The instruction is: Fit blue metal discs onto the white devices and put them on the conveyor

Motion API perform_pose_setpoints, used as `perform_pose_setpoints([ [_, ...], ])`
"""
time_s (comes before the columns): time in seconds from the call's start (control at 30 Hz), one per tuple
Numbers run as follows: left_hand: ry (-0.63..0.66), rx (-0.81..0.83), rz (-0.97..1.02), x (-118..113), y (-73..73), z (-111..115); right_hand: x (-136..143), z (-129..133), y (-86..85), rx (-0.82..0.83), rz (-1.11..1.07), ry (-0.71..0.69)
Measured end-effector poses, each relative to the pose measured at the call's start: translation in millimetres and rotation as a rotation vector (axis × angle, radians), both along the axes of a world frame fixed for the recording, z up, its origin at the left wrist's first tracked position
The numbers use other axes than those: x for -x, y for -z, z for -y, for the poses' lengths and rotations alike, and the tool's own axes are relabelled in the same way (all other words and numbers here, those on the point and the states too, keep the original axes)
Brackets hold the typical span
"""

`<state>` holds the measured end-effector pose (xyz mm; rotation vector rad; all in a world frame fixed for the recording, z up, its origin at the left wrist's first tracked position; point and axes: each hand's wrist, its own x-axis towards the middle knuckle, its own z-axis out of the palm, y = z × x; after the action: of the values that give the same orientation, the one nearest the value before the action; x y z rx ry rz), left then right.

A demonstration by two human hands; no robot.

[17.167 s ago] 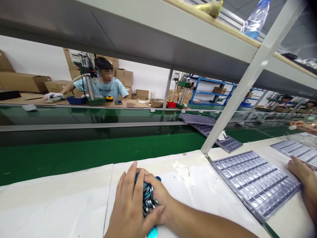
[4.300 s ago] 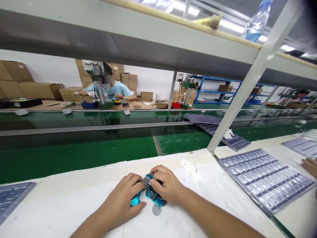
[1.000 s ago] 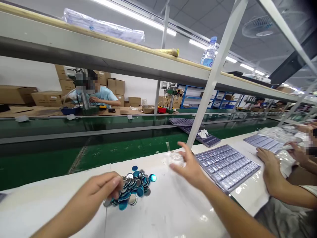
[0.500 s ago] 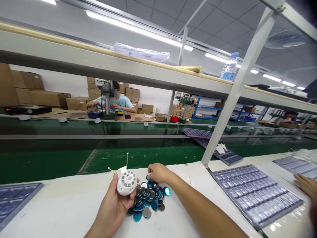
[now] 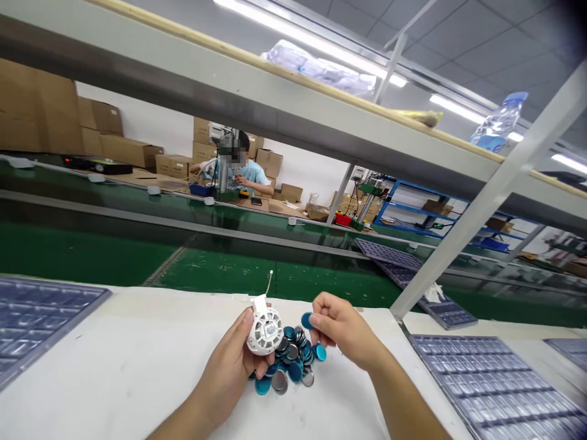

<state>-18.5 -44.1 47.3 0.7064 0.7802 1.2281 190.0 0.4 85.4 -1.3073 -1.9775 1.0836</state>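
Observation:
My left hand is wrapped round a small round white fan housing with slotted vents and a short white wire sticking up. Between the thumb and fingers of my right hand is a blue disc, held just above the table. Under and between both hands lies a heap of round discs, some shiny silver, others blue. Part of the heap is hidden behind the housing and my left fingers.
Compartmented plastic trays lie on the right and left of the white table. A slanted post holds a shelf above. Beyond runs a green conveyor belt, with a person working at a machine behind it.
My right hand has lifted off the heap with a blue disc and turned toward the housing. The view has tilted and shifted. The hand at the far right is out of view.

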Motion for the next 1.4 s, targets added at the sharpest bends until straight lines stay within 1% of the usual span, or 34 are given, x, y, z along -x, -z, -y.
perform_pose_setpoints([
  [0.1, 0.028, -0.021, -0.060, -4, 3.6, 4, 7, 31, -1.0, 0.085, -0.366, -0.023],
  [0.13, 0.044, -0.027, -0.075, -5, 4.8, 5, 12, 38, 0.3, 0.091, -0.424, -0.029],
  [0.17, 0.059, -0.033, -0.089, -6, 5.8, 6, 16, 43, 1.8, 0.074, -0.431, -0.038],
  [0.27, 0.078, -0.062, -0.138, -7, 6.5, 9, 27, 51, 4.7, -0.066, -0.349, -0.064],
  [0.37, 0.045, -0.067, -0.167, -9, 4.5, 11, 29, 52, 4.9, -0.214, -0.241, -0.058],
  [0.43, 0.025, -0.059, -0.164, -10, 3.1, 13, 29, 51, 5.0, -0.269, -0.184, -0.046],
  [0.57, 0.037, -0.063, -0.191, -9, 3.9, 13, 29, 50, 7.5, -0.318, -0.113, -0.013],
  [0.73, 0.096, -0.099, -0.187, -7, 7.5, 11, 29, 49, 10.1, -0.313, -0.072, 0.039],
  [0.83, 0.065, -0.087, -0.210, -8, 6.3, 13, 30, 49, 10.5, -0.305, -0.075, 0.041],
  [0.9, 0.032, -0.097, -0.239, -9, 4.8, 15, 31, 48, 11.1, -0.284, -0.079, 0.046],
  [0.97, 0.031, -0.134, -0.245, -9, 3.5, 16, 31, 46, 12.4, -0.225, -0.089, 0.069],
  [1.07, 0.109, -0.186, -0.222, -6, 3.6, 15, 31, 44, 15.3, -0.117, -0.125, 0.188],
  [1.13, 0.143, -0.201, -0.194, -3, 5.1, 14, 33, 45, 17.4, -0.073, -0.206, 0.248],
  [1.17, 0.146, -0.202, -0.183, -2, 6.2, 15, 35, 46, 18.4, -0.029, -0.286, 0.214],
  [1.2, 0.143, -0.199, -0.174, -1, 7.3, 17, 38, 48, 19.4, 0.039, -0.385, 0.128],
  [1.27, 0.138, -0.182, -0.157, -1, 8.9, 22, 46, 54, 22.1, 0.214, -0.600, -0.098],
  [1.3, 0.142, -0.167, -0.145, -2, 9.1, 26, 51, 57, 24.1, 0.281, -0.691, -0.177],
  [1.33, 0.138, -0.152, -0.129, -3, 8.6, 30, 55, 61, 26.5, 0.314, -0.764, -0.207],
  [1.4, 0.125, -0.127, -0.094, -6, 5.6, 38, 64, 68, 32.2, 0.301, -0.849, -0.149],
])
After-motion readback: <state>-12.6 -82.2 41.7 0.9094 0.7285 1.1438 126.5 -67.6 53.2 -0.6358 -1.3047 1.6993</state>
